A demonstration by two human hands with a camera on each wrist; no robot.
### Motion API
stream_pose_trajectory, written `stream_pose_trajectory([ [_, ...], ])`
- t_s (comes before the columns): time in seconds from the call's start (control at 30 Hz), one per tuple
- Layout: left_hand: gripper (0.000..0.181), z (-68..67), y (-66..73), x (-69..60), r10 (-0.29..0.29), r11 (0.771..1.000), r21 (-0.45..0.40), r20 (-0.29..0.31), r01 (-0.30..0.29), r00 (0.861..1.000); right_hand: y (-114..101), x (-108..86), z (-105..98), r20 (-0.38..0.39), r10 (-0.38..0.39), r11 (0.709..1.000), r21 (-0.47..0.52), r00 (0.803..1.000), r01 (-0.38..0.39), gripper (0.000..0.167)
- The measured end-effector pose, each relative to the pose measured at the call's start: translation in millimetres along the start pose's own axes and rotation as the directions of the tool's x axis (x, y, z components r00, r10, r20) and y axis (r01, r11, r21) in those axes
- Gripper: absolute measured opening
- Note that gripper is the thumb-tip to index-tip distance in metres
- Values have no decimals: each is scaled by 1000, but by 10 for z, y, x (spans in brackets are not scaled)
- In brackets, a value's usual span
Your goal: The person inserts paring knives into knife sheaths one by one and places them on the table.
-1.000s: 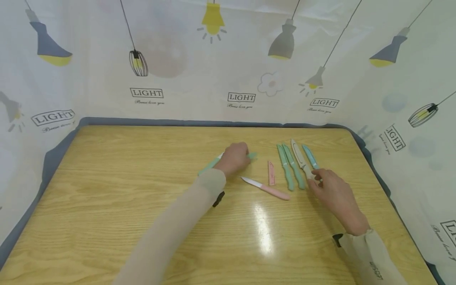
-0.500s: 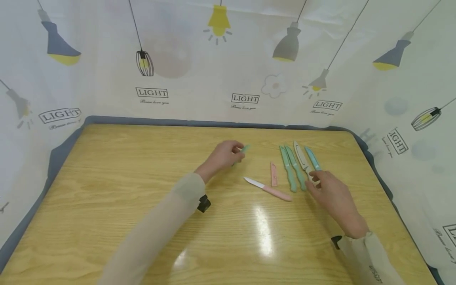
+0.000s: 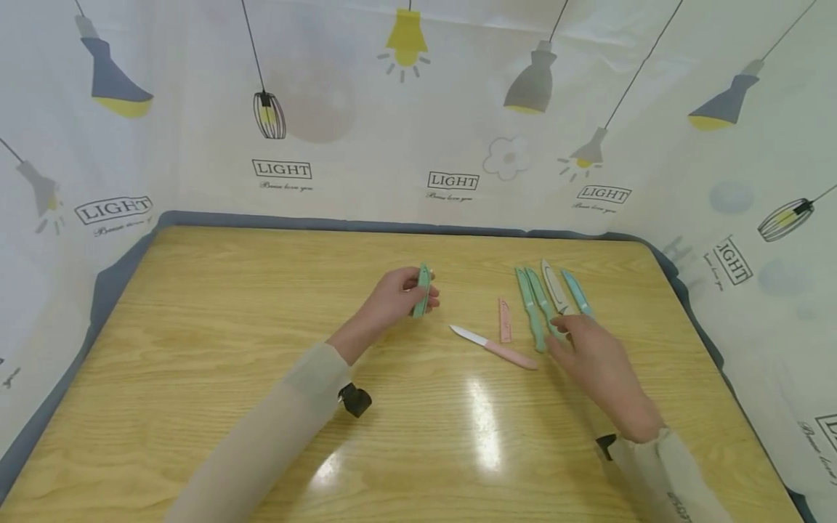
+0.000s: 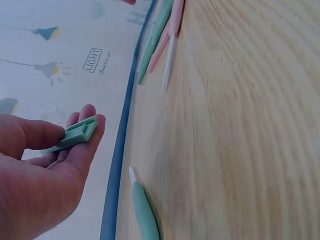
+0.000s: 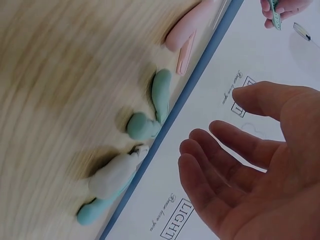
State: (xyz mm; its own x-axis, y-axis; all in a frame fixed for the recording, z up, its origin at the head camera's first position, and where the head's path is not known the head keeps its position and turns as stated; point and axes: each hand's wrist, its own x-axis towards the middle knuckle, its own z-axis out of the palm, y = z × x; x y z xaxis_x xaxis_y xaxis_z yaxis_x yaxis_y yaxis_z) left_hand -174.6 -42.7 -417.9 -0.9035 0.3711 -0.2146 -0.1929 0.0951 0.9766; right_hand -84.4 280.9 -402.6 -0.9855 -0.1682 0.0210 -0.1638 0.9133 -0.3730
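Note:
My left hand (image 3: 395,298) pinches a green blade sheath (image 4: 77,135) between thumb and fingers, raised off the table. Below it lies a green-handled knife (image 4: 144,210) with a bare white blade, hidden in the head view by the left hand and arm. Loosely curved and holding nothing, my right hand (image 5: 250,160) hovers by the handles of a white knife (image 3: 554,285) and two green knives (image 3: 528,309), all with blades covered. Between the hands lie a pink knife (image 3: 508,355), its white blade bare, and a pink sheath (image 3: 504,321).
A blue knife (image 3: 575,290) lies at the right end of the row. The wooden table (image 3: 261,436) is bordered at the back and sides by a pale curtain (image 3: 373,145) printed with lamps. A black wrist strap (image 3: 356,399) sits on the left sleeve.
My left hand has lifted the green sheath off the table, drawn it left and turned it upright. The right hand has shifted slightly left. The head view has shifted a little.

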Motion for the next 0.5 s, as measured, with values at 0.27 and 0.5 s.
stream_pose_trajectory([
  [0.27, 42, -70, -13, -193, 18, 987, -159, 11, -16, 1000, -132, 38, 166, -26, -85, 996, -9, 996, 85, 32],
  [0.5, 40, -110, -64, -335, 7, 953, -301, -65, -26, 998, -235, 96, 376, -137, -305, 952, -23, 942, 305, 37],
])
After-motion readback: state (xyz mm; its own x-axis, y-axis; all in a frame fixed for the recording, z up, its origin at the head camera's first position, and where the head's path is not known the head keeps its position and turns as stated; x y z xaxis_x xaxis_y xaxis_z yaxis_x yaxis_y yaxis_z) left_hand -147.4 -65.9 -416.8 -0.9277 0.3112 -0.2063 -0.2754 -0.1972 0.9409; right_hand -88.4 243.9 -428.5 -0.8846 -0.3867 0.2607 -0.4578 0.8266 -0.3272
